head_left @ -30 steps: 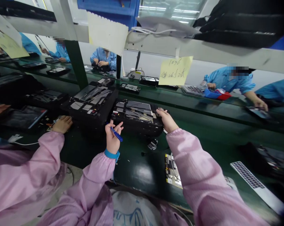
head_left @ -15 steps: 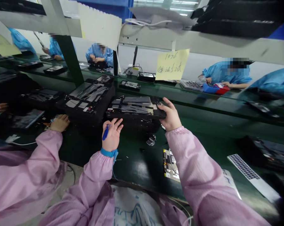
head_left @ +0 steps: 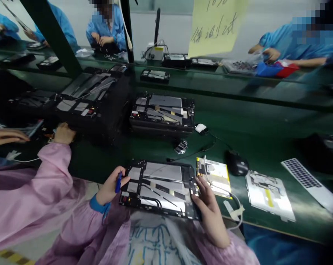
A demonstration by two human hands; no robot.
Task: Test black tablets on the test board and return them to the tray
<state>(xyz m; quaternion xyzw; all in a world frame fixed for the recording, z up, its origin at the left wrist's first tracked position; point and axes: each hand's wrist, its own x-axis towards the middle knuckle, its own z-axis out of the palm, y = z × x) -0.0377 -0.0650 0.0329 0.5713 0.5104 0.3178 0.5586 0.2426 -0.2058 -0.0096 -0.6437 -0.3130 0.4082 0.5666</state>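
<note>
An opened tablet (head_left: 162, 189), its grey battery panels and ribbon cables showing, is held level at the bench's front edge. My left hand (head_left: 111, 186) grips its left end and also keeps a small blue tool (head_left: 118, 183), kind unclear, between the fingers. On the tablet's right end my right hand (head_left: 210, 209) is closed, thumb on top; the fingers underneath are partly hidden. Beyond it stands a stack of similar opened tablets (head_left: 162, 112). A blue wrist strap (head_left: 99, 206) circles my left wrist.
A yellow-edged board (head_left: 214, 176) with a white cable, a black mouse (head_left: 237, 162) and a silver plate (head_left: 270, 195) lie at right. A taller stack of tablets (head_left: 86, 95) stands at left. Beside me works a co-worker's hand (head_left: 64, 133). A yellow note (head_left: 214, 27) hangs ahead.
The tablet has come off the top of the stack and down towards me. My left hand, open below it before, now grips its left end. The view has tilted down.
</note>
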